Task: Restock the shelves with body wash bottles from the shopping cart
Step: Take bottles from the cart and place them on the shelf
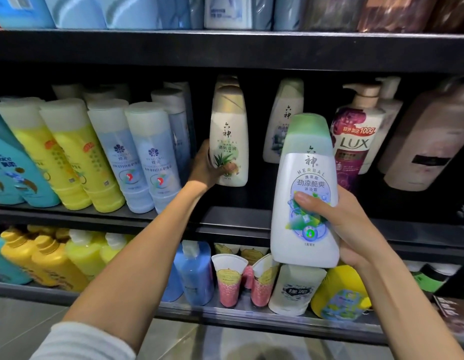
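Observation:
My left hand grips the lower part of a cream body wash bottle with a gold cap, which stands on the middle shelf in front of others of its kind. My right hand holds a white bottle with a green cap upright in front of the shelf, thumb across its label. Behind it on the shelf stands a similar white bottle, with a dark gap between the two rows. The shopping cart is not in view.
Left on the middle shelf stand blue-label bottles and yellow bottles. A purple LUX pump bottle and a brown bottle stand to the right. The lower shelf holds blue, pink and yellow products.

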Motion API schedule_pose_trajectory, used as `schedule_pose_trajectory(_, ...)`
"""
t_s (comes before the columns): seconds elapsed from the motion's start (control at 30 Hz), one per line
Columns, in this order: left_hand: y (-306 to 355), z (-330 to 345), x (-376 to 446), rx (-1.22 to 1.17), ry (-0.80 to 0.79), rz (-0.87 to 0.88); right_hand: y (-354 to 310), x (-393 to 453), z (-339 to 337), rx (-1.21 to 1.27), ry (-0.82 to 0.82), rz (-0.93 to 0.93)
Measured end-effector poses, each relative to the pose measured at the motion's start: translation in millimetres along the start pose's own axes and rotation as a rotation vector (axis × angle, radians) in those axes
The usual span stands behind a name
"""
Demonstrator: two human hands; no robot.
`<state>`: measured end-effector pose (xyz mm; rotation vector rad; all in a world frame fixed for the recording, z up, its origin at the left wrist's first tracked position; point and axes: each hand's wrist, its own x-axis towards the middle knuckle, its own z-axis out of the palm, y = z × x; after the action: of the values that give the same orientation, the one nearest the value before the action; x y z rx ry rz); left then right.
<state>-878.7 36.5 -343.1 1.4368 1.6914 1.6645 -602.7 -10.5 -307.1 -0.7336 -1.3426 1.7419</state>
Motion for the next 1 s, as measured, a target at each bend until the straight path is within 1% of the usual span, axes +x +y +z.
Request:
schedule_pose_trajectory(0.17,3.1,-0.1,0.7,0.020,0.011,-0.013,1.4,1.1,-2.6,-0.015,0.033,-0.019)
schedule_pose_trajectory(0.27,12.8,-1.0,-4.7,0.072,-0.005,-0.061,1.3,2.2,-5.0,-0.029,0.064,-0.055)
schedule_pose_trajectory(0.33,20.0,-0.7,-21.3,0.153,0.063,-0.065,0.8,3.7,-9.2,-0.040,0.074,-0.077)
schedule_pose_trajectory(0.37,22.5,0.4,-33.9,0.245,0.127,-0.008,-0.2,4.9,-11.6,-0.049,0.083,-0.090)
schedule_pose_trajectory(0.4,25.0,2.1,-49.3,0.358,0.191,0.101,-1.7,5.8,-13.2,-0.062,0.094,-0.106)
schedule_pose_trajectory(0.43,27.8,3.7,-66.1,0.459,0.215,0.241,-2.9,7.7,-14.8,-0.077,0.108,-0.126)
schedule_pose_trajectory(0.47,30.5,4.6,-81.0,0.528,0.165,0.388,-4.4,10.4,-15.7,-0.090,0.121,-0.147)
schedule_pose_trajectory(0.5,32.7,4.8,-93.0,0.573,0.049,0.522,-6.2,13.7,-16.3,-0.103,0.130,-0.171)
schedule_pose_trajectory(0.57,29.0,3.8,-104.1,0.692,-0.236,0.759,-10.1,21.6,-15.6,-0.136,0.140,-0.211)
schedule_pose_trajectory(0.6,25.4,3.5,-106.2,0.775,-0.331,0.869,-11.9,25.8,-14.3,-0.151,0.141,-0.226)
schedule_pose_trajectory(0.67,18.0,2.6,-107.3,0.918,-0.451,1.003,-14.0,35.1,-11.3,-0.177,0.152,-0.244)
schedule_pose_trajectory(0.77,5.1,3.0,-108.5,1.000,-0.534,1.098,-8.1,54.4,-9.8,-0.211,0.179,-0.219)
schedule_pose_trajectory(0.9,-5.1,3.7,-105.3,1.011,-0.526,1.165,5.0,77.2,-7.3,-0.188,0.267,-0.204)
schedule_pose_trajectory(1.0,-10.2,3.9,-103.3,1.009,-0.506,1.196,12.1,87.6,-10.0,-0.239,0.201,-0.242)
